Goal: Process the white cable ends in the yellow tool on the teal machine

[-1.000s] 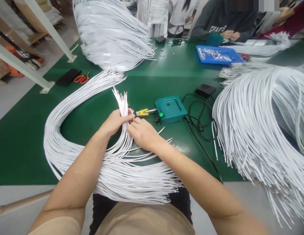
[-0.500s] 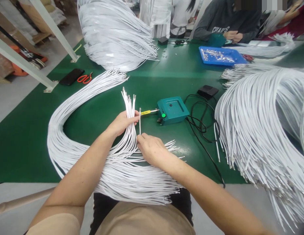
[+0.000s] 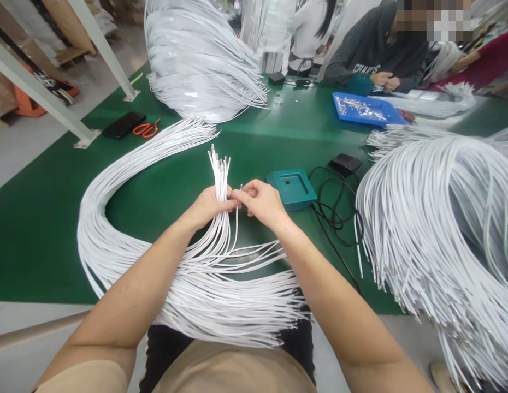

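Note:
My left hand (image 3: 211, 204) is wrapped round an upright bunch of white cables (image 3: 222, 177) with small metallic tips. Close beside it, the fingers of my right hand (image 3: 260, 202) pinch the top of a single white cable (image 3: 236, 226) that stands apart from the bunch. A teal box with a recessed top (image 3: 294, 188) sits just behind my right hand, which hides its left side and the yellow tool there. Below my hands, many loose white cables (image 3: 237, 305) fan out to the right over the table's front edge.
A large white cable bundle (image 3: 196, 60) stands at the back, and another (image 3: 418, 218) fills the right side. Black cords (image 3: 340, 207), a blue tray of small parts (image 3: 364, 109), orange-handled scissors (image 3: 146, 130) and a dark phone-like item (image 3: 123, 125) lie on the green table (image 3: 41, 240). A co-worker (image 3: 372, 49) sits opposite.
My right hand has moved up from lower on the single cable to its top end beside my left hand, now covering the yellow tool. My left hand keeps its grip on the bunch.

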`<state>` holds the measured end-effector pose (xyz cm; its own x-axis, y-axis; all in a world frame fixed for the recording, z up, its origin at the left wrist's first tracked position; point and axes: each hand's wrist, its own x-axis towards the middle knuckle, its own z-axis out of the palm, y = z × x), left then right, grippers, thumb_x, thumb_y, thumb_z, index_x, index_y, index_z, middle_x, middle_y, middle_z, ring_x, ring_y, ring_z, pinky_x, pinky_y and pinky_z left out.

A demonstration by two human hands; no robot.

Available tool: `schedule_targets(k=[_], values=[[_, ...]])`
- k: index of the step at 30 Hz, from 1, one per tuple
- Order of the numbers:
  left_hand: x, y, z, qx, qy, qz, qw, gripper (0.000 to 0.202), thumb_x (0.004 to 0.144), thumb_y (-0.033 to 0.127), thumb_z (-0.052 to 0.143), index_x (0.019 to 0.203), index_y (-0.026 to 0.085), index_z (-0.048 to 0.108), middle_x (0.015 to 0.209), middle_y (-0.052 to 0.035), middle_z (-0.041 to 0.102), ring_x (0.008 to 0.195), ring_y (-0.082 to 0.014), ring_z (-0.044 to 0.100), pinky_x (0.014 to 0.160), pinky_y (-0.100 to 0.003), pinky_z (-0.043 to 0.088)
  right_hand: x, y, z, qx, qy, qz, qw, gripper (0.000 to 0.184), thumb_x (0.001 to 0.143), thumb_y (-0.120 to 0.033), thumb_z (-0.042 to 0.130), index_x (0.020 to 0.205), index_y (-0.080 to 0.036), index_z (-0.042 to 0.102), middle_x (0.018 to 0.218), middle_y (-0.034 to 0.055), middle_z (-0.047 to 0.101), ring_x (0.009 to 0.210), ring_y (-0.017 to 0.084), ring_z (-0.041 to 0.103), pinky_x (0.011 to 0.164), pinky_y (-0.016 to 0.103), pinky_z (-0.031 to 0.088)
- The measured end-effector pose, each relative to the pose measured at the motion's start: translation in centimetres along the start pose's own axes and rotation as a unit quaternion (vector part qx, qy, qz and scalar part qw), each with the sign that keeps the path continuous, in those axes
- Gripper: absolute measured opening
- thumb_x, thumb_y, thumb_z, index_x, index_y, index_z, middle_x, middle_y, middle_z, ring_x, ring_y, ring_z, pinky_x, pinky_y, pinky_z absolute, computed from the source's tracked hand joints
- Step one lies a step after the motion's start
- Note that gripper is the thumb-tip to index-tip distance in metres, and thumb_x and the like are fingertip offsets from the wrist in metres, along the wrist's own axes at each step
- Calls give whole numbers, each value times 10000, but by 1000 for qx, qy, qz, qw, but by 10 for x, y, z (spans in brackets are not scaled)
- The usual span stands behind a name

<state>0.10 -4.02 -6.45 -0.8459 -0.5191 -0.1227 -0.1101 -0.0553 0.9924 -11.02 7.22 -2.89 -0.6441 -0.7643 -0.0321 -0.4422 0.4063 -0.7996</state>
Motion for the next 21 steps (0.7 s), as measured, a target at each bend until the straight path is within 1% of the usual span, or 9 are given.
schedule_targets(k=[2,5,10,13,15,17,18,19,21], values=[[-1,0,-1,8,-9,7,1000,290,616,306,738,685,150,503,636,20,585,576,-93,537,579,-222,403,5,0,6,43,9,4,999,227,705,-399,635,658,-182,588,588,-13,624,519,110,567,546,236,426],[-2,0,-3,-6,-21,8,1000,279,628,290,728,694,154,493,649,19,588,590,-97,549,592,-224,412,6,4,16,138,30,8,990,193,691,-356,642,650,-175,589,562,-21,612,464,96,542,499,223,425],[-2,0,-3,-18,-15,5,1000,278,627,289,728,735,151,512,651,24,572,576,-92,544,590,-223,421,3,5,22,299,34,18,954,176,680,-322,654,659,-156,600,480,-47,530,421,75,476,479,213,412],[-2,0,-1,-35,6,13,999,298,631,311,732,752,147,515,678,22,572,557,-77,527,570,-218,423,1,2,23,380,12,42,924,166,662,-301,670,694,-145,622,509,-42,535,442,65,458,497,213,416],[-2,0,0,-47,17,25,998,303,637,321,729,753,146,510,705,15,582,558,-73,524,563,-217,429,0,1,23,443,-17,71,894,174,643,-293,685,703,-141,625,531,-44,527,449,55,433,486,208,404],[-3,-1,0,-48,19,38,998,294,645,315,723,751,145,507,723,10,589,560,-70,523,560,-215,435,0,-1,22,493,-52,98,863,165,627,-273,694,650,-142,597,506,-62,474,436,43,394,463,199,377],[-3,-1,0,-46,17,45,998,287,649,308,719,750,146,505,732,8,592,562,-69,525,559,-213,438,1,-1,22,506,-69,106,853,172,625,-263,691,606,-145,567,488,-69,442,430,42,385,455,196,364],[-3,-1,0,-43,14,51,998,278,654,300,714,747,146,502,734,10,591,562,-67,525,556,-211,439,2,-2,21,508,-83,111,850,192,629,-262,683,572,-149,539,470,-74,415,425,43,384,449,196,354],[-4,-1,0,-33,8,63,997,264,665,286,705,746,150,494,706,21,576,552,-65,524,548,-207,437,6,-3,18,489,-103,119,858,229,665,-316,647,556,-157,523,436,-75,379,412,57,401,435,204,338]])
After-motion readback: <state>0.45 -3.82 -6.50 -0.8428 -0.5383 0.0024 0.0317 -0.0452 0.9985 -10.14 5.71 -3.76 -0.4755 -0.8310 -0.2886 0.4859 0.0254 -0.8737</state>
